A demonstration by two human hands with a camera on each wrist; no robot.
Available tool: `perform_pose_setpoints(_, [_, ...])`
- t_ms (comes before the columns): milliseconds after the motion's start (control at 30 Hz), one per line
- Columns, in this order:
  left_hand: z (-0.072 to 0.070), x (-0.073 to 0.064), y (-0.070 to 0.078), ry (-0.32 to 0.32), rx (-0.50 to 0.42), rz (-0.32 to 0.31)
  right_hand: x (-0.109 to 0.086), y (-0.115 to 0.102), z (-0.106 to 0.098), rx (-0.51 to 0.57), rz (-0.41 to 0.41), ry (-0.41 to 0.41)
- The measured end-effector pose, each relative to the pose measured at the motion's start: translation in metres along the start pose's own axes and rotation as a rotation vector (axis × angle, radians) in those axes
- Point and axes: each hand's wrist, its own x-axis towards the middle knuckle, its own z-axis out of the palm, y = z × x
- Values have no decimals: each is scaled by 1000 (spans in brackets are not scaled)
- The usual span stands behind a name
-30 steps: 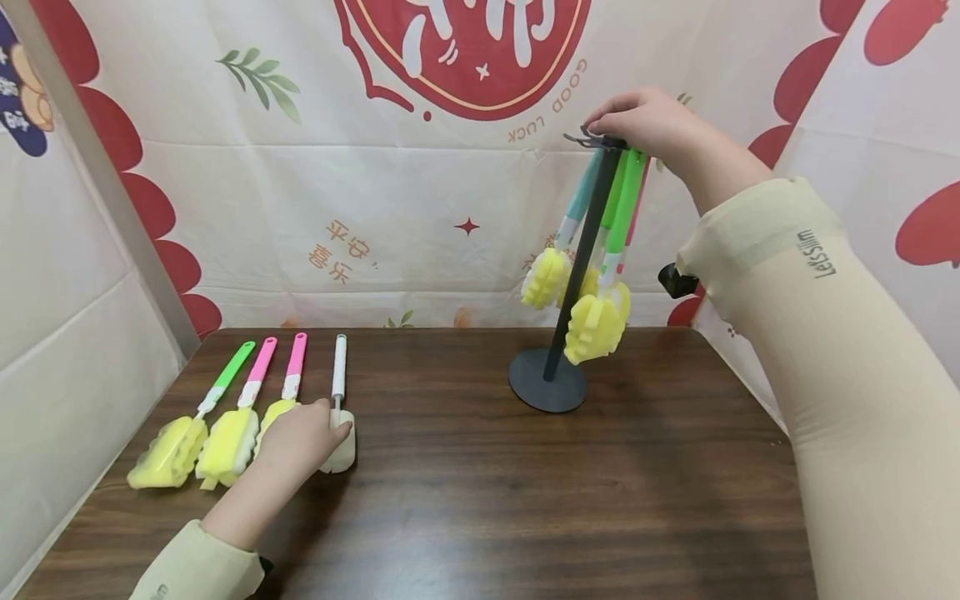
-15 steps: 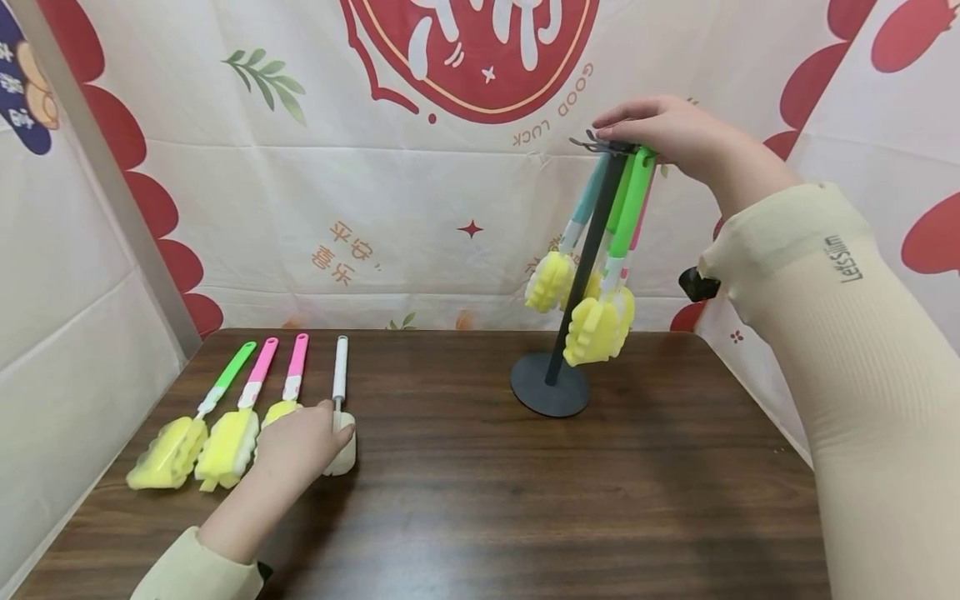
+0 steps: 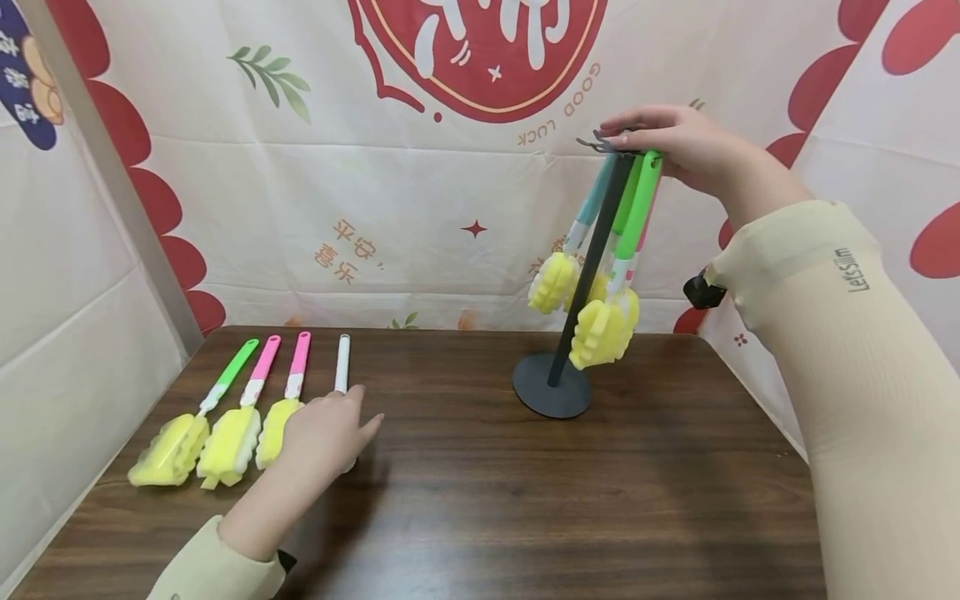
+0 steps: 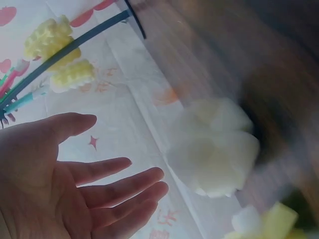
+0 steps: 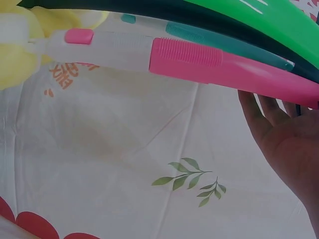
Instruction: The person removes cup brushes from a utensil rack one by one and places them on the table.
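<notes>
My left hand [image 3: 326,429] hovers over the white-handled sponge brush [image 3: 342,364], its fingers spread and holding nothing. The brush's head is mostly hidden under the hand in the head view; in the left wrist view a blurred white sponge head [image 4: 214,149] lies beyond the fingertips of the left hand [image 4: 94,179]. On the right, a black hook stand [image 3: 552,390] carries several hanging sponge brushes, among them a green-handled one [image 3: 637,207] and a teal-handled one [image 3: 592,196]. My right hand [image 3: 693,146] rests at its top hooks with fairly straight fingers, partly behind the pink handle [image 5: 199,62].
Left of my left hand lie a green-handled sponge brush [image 3: 168,450] and two pink-handled ones, the outer [image 3: 228,442] and the inner [image 3: 277,429], on the dark wood table [image 3: 465,500]. A printed white cloth [image 3: 420,225] hangs along the table's back edge.
My left hand has shifted up and right, its thumb and fingers spreading off the white brush's head. My right hand stays at the stand's top, shifting slightly, while the head view drifts a little.
</notes>
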Motion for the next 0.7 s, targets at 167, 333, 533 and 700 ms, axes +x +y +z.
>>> perform_pose_setpoints(167, [-3,5,12,5,0,32,0,-1,0,41,8,16])
perform_pose_setpoints(333, [-6,10,22,34,-10,71,0,-4,0,59,24,43])
perform_pose_setpoints(533, [-12,15,35,53,-15,97,2,-8,1,59,84,66])
perform_pose_setpoints(700, [-18,19,47,75,-14,120,4,-9,0,81,112,74])
